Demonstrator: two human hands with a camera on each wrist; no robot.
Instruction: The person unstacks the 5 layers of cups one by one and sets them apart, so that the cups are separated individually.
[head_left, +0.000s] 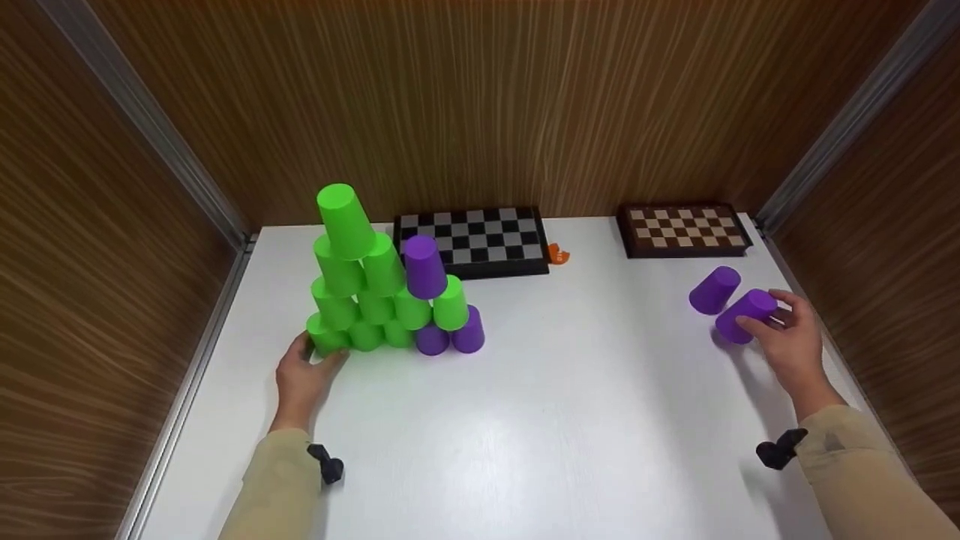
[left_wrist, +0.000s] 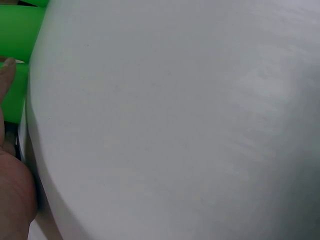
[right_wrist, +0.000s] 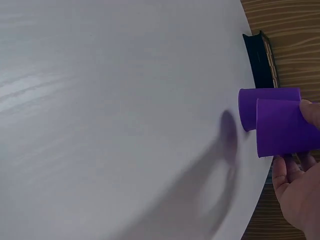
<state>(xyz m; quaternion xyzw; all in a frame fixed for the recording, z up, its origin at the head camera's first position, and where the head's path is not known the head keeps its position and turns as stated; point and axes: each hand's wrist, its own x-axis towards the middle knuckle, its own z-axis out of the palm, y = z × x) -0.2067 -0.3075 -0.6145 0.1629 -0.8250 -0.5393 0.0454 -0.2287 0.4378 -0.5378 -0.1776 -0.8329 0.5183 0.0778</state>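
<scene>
On the left of the table stands a stacked pyramid of upside-down cups, mostly green, topped by a green cup [head_left: 345,221]. One purple cup [head_left: 425,268] sits in its upper right, with two more purple cups at the bottom right. My left hand [head_left: 304,379] holds the leftmost bottom green cup [head_left: 328,336] between thumb and fingers. Far to the right, my right hand [head_left: 796,346] grips an upside-down purple cup [right_wrist: 282,127], raised a little above the table with its shadow apart. Just behind it, another purple cup [head_left: 715,290] stands upside down.
A black-and-grey checkered board [head_left: 480,240] lies behind the pyramid, with an orange piece [head_left: 558,254] at its right end. At the back right is a brown checkered box [head_left: 684,231]. Wooden walls [head_left: 480,105] enclose the white table [head_left: 570,420].
</scene>
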